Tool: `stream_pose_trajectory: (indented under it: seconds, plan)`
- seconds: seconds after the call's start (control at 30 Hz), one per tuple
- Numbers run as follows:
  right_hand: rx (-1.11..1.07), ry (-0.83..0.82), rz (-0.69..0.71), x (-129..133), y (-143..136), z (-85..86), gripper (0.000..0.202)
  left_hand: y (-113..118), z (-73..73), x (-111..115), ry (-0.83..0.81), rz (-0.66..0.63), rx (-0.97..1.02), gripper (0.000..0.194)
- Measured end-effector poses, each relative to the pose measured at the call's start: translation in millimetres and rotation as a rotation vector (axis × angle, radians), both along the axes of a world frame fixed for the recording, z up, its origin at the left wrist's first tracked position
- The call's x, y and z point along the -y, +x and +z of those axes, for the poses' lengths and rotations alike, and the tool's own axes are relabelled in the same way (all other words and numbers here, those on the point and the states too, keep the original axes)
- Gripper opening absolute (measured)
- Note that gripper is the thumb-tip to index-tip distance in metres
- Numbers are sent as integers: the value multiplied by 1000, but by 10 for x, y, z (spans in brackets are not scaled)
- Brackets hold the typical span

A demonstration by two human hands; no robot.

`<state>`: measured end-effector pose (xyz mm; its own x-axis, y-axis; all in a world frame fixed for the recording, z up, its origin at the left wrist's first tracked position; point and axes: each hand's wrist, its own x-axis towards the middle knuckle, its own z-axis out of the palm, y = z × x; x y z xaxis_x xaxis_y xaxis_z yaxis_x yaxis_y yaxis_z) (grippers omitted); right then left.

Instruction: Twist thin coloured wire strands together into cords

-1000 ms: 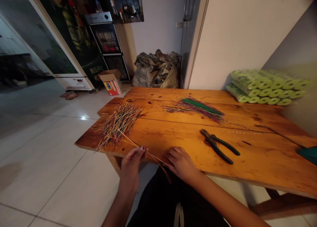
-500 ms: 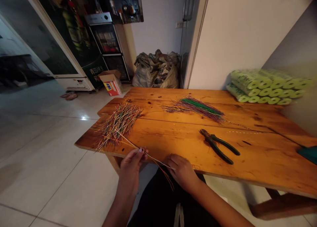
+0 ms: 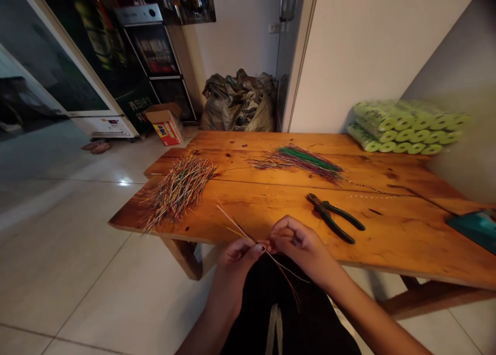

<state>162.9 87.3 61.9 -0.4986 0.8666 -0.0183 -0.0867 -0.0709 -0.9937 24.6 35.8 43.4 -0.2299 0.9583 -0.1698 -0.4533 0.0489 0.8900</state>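
Note:
Several thin wires (image 3: 237, 225), white, yellow and brown, cross through my left hand (image 3: 241, 264), whose thumb and fingers pinch them. My right hand (image 3: 296, 244) is closed at the same spot, its fingertips touching the wires beside the left thumb. The loose wire ends stick out up to the left and hang down to the right over my lap. On the table's left end lies a heap of multicoloured wires (image 3: 182, 189). A second bundle of wires (image 3: 310, 159), with green ones on top, lies farther back.
Dark-handled cutting pliers (image 3: 335, 218) lie to the right on the wooden table (image 3: 256, 197). A teal dustpan-like object (image 3: 470, 228) is at the right edge. Packed paper rolls (image 3: 406, 127) are stacked at the back right. Behind the table stand a stuffed sack (image 3: 240, 102) and an open carton (image 3: 166, 125).
My hands have come together; the right one has moved up to the left one's fingertips. Both hands and the wires now sit farther right of the heap. The view has shifted slightly.

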Motion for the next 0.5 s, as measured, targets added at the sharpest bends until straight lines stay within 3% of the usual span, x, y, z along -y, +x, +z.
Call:
stream_pose_trajectory:
  seconds: [0.27, 0.5]
  plan:
    - [-172, -244, 48, 163, 16, 45, 23, -31, -49, 24, 33, -30, -141, 7]
    - [-210, -290, 61, 184, 49, -36, 24, -62, -83, 26, 78, -96, -343, 9]
